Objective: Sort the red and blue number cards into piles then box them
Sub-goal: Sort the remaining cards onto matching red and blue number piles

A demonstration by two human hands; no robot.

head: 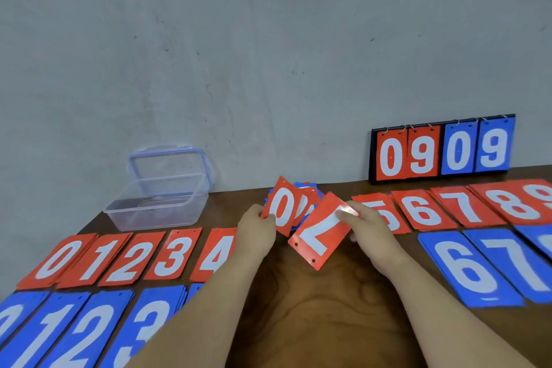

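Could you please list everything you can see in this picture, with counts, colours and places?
red piles 0 to 4: five, red, left far row
red piles 5 to 9: five, red, right far row
left blue piles: four showing 0 to 3, a fifth mostly hidden, blue, near left
right blue piles: three, blue, near right; 6, 7, one cut by the edge
box: one, clear, back left
lid: one, clear with blue rim, propped behind the box
scoreboard: one, black, reading 0909 in red and blue, back right
mixed stack: one, red and blue, red 0 on top, centre
loose card: one, red, centre
table: one, brown wood
left hand: grips the mixed stack
right hand: pinches the loose card
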